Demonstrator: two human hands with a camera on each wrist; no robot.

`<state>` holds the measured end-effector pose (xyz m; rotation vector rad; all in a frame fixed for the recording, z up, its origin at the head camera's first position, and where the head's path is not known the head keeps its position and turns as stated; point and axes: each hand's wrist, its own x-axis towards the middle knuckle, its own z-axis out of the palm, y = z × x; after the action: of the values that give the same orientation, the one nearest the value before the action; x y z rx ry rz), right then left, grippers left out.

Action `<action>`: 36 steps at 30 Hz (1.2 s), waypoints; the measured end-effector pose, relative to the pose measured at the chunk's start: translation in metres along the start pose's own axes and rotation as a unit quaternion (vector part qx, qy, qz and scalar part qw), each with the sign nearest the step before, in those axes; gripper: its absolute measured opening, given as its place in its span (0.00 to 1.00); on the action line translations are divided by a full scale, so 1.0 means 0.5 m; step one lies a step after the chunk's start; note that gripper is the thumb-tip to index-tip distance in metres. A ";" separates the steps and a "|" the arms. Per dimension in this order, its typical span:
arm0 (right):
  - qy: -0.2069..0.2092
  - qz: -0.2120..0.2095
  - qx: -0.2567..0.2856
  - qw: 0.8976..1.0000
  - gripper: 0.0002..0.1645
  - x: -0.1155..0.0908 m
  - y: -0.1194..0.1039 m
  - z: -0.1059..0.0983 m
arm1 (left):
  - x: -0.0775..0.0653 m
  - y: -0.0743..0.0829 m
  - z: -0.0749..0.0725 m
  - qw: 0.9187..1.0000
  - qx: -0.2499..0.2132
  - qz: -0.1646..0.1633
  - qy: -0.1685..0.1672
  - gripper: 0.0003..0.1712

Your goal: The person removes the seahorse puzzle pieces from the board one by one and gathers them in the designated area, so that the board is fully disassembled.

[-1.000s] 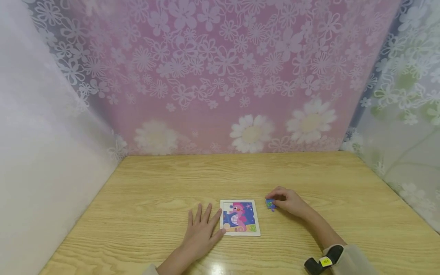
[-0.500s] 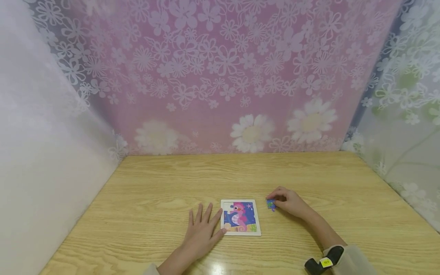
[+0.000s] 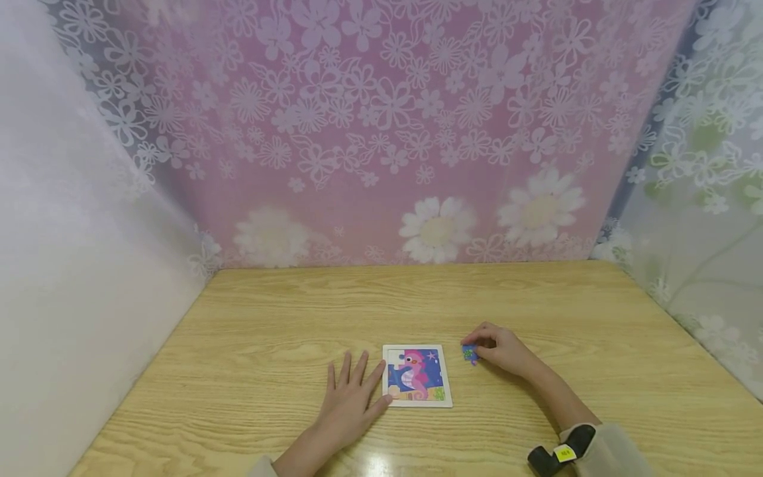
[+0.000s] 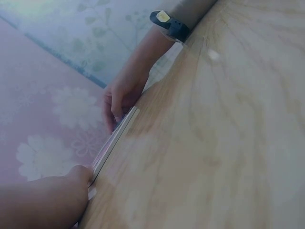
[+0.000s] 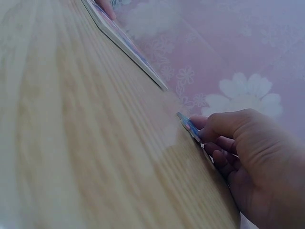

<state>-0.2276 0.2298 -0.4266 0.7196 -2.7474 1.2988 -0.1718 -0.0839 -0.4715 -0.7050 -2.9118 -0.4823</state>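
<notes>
A square jigsaw puzzle (image 3: 424, 381) with a pink seahorse picture lies in its white frame on the table. Its upper left corner shows a pale gap where no piece sits. My left hand (image 3: 348, 407) lies flat with fingers spread, thumb and forefinger touching the frame's left edge. To the right of the frame, my right hand (image 3: 503, 350) pinches a small blue and green puzzle piece (image 3: 468, 353) between thumb and fingers. In the right wrist view, the piece (image 5: 189, 127) is tilted close to the tabletop; whether it touches the wood I cannot tell.
The wooden table (image 3: 268, 318) reaches back to a pink flowered curtain (image 3: 369, 165). Pale walls stand at left and right. A black wrist strap (image 3: 560, 452) with a yellow label sits on the right forearm.
</notes>
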 end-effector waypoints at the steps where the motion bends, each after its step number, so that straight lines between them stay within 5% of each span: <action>1: 0.000 -0.001 0.000 1.000 0.10 0.000 0.000 0.000 | 0.000 0.000 0.000 1.000 0.001 0.000 0.000 0.36; 18: 0.003 0.006 -0.008 1.000 0.11 -0.003 -0.012 0.000 | -0.001 0.003 -0.004 1.000 0.003 0.003 0.003 0.35; 28: 0.017 -0.006 -0.006 1.000 0.10 0.007 0.071 0.009 | 0.001 0.001 -0.002 1.000 0.003 0.002 0.001 0.36; 36: 0.047 -0.031 0.028 0.998 0.09 0.010 0.071 0.005 | -0.001 0.004 -0.007 1.000 -0.003 0.006 0.002 0.35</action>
<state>-0.2463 0.2455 -0.4528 0.7210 -2.6055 1.3647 -0.1701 -0.0836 -0.4678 -0.7211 -2.9014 -0.4897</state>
